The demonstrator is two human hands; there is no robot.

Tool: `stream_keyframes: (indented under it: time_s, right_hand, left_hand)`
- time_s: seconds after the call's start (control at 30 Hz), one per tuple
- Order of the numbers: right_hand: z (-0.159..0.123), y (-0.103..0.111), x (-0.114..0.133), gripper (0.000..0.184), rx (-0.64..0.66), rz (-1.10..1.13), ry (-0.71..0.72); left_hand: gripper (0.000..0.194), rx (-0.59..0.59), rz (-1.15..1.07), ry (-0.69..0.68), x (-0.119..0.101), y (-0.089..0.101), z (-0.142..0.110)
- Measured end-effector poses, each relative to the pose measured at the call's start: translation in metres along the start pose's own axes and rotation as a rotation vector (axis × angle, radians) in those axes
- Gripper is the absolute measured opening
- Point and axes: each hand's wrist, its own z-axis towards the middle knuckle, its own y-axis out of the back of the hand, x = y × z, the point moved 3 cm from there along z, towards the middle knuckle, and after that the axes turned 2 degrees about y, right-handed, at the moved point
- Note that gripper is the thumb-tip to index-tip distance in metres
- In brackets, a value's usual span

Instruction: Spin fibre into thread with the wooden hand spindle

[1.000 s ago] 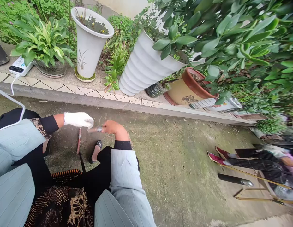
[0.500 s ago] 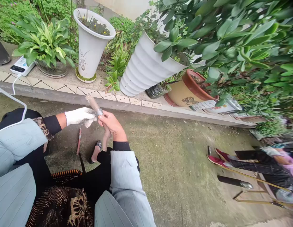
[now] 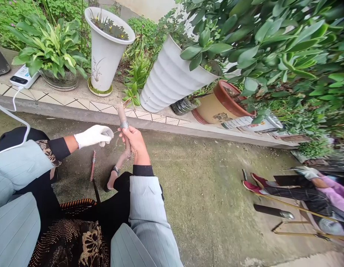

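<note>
My right hand [image 3: 136, 144], bare, is closed around a crooked, pale brown wooden stick [image 3: 121, 112] that points away from me. Silvery wire [image 3: 124, 125] is wound in a band round the stick, just above my fingers. My left hand [image 3: 92, 136] wears a white glove and is apart from the stick, to its left. Its fingertips are pinched together on a thin strand of wire [image 3: 116, 131] running across to the band. The stick's lower end bends down toward my shoe.
A reddish stick [image 3: 92, 167] lies on the concrete below my left hand. Potted plants, including a white pot [image 3: 107, 55], stand along the tiled ledge [image 3: 94, 106]. A white cable [image 3: 23, 120] hangs at left. Another person [image 3: 297, 196] sits at far right, beside a dark tube [image 3: 272, 211].
My left hand has drawn away from the stick to the left, with wire stretched between. The stick has turned more upright and shifted right in my right hand.
</note>
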Motion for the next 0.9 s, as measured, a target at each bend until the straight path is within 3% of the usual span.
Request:
stream_keyframes:
  time_s: [0.23,0.4,0.63,0.8,0.9]
  right_hand:
    - [0.003,-0.005,-0.005,0.036,0.007,0.101,0.032]
    - [0.002,-0.012,-0.002,0.033,-0.001,0.224,0.035]
    - [-0.001,-0.018,0.001,0.03,0.007,0.332,0.059]
    - [-0.002,-0.022,0.002,0.035,0.033,0.442,0.114]
    - [0.0,-0.023,0.002,0.036,0.037,0.418,0.128]
  left_hand:
    - [0.021,-0.059,0.302,-0.09,-0.004,-0.001,-0.001]
    - [0.019,-0.074,0.348,-0.105,0.002,0.001,0.002]
    - [0.009,-0.039,0.02,-0.071,-0.002,-0.005,0.001]
    - [0.01,-0.018,-0.356,0.023,0.003,-0.009,0.001]
    - [0.016,0.035,-0.423,0.038,0.004,-0.007,0.001]
